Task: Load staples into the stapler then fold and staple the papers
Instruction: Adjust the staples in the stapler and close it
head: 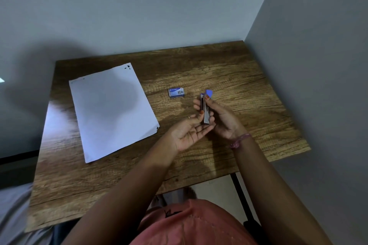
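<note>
You have the stapler (pixel 205 108) lifted off the wooden table (pixel 219 69), held between both hands with its blue end pointing toward twelve o'clock. Your right hand (pixel 224 119) is wrapped around its right side with the thumb up near the blue tip, and your left hand (pixel 191 130) lies palm up beneath it, fingers cradling the metal body, so the two hands are together on the one tool. The stapler looks opened, the metal channel facing you, though whether any staples sit in it is too small to tell. The staple box (pixel 176 92) rests on the table at about ten o'clock from the stapler, near but apart, apparently shut. The papers (pixel 111 109) lie flat well off at nine o'clock, unfolded and untouched. This reads as the loading step, early in the task. To do it well, keep your right hand firm so the channel stays level and open, free your left hand to fetch a strip from the box, and seat the strip legs down, fully into the rail, before closing. A tilted channel may let the strip slide out.
</note>
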The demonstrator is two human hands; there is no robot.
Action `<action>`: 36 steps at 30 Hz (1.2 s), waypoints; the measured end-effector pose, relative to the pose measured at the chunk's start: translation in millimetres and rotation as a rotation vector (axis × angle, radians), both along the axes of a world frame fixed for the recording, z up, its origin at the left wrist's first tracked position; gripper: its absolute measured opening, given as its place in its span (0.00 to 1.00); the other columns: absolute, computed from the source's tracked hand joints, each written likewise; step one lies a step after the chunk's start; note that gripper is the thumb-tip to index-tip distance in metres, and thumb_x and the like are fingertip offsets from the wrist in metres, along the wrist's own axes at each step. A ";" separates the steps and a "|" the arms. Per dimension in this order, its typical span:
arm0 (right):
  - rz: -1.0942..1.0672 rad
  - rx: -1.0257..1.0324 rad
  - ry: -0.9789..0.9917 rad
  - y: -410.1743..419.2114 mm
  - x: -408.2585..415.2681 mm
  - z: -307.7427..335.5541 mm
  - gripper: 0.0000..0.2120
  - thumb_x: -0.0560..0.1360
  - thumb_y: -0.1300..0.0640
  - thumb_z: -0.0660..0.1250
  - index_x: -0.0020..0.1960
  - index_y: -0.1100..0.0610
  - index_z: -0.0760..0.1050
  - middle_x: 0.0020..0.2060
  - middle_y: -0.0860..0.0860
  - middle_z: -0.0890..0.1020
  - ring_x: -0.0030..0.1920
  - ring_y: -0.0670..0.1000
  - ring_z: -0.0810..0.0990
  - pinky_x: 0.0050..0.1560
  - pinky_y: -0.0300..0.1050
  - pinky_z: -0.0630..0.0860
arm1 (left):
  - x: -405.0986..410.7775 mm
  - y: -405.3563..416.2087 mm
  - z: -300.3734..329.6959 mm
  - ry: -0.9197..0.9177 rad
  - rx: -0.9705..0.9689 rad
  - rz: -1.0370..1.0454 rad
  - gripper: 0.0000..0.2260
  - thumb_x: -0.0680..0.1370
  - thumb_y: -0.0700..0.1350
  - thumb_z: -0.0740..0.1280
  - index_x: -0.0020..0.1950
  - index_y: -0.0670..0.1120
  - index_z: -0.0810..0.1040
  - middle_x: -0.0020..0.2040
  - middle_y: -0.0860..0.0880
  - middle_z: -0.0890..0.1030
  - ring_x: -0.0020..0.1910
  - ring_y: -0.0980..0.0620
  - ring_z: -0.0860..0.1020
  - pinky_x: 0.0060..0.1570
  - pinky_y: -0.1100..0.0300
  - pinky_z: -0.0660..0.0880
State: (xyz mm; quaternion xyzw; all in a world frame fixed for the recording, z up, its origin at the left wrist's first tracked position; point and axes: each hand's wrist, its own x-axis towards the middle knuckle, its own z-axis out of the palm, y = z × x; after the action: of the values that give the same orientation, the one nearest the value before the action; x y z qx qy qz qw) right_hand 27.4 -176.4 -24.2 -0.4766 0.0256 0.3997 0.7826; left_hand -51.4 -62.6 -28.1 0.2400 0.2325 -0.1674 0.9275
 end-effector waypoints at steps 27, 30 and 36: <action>-0.257 -1.011 -0.814 45.5 69.5 -21.9 0.18 0.70 0.60 0.71 0.58 0.63 0.78 0.45 0.50 0.81 0.38 0.40 0.76 0.38 0.30 0.71 | 58.2 71.5 -32.9 -0.045 2.113 -0.135 0.22 0.77 0.47 0.66 0.70 0.43 0.70 0.67 0.44 0.70 0.66 0.45 0.67 0.63 0.53 0.68; -0.213 -1.116 -0.887 51.2 76.4 -28.9 0.13 0.69 0.58 0.71 0.51 0.64 0.80 0.45 0.56 0.83 0.45 0.51 0.80 0.44 0.42 0.76 | 64.3 76.7 -33.5 -0.021 2.088 -0.099 0.19 0.78 0.48 0.65 0.66 0.41 0.73 0.64 0.43 0.72 0.62 0.46 0.71 0.57 0.55 0.72; -0.127 -1.167 -0.887 59.2 85.3 -33.7 0.18 0.69 0.57 0.71 0.57 0.62 0.78 0.51 0.58 0.81 0.53 0.54 0.79 0.55 0.48 0.77 | 72.9 82.9 -32.2 0.053 2.014 -0.022 0.19 0.78 0.49 0.65 0.65 0.38 0.74 0.63 0.42 0.71 0.58 0.48 0.73 0.47 0.62 0.69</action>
State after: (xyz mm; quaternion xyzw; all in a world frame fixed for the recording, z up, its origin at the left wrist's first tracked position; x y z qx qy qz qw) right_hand 112.7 -117.2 -57.9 -0.9301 -0.0575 0.0446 0.3601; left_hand 21.5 20.3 -60.3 0.9105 0.2838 0.0931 0.2858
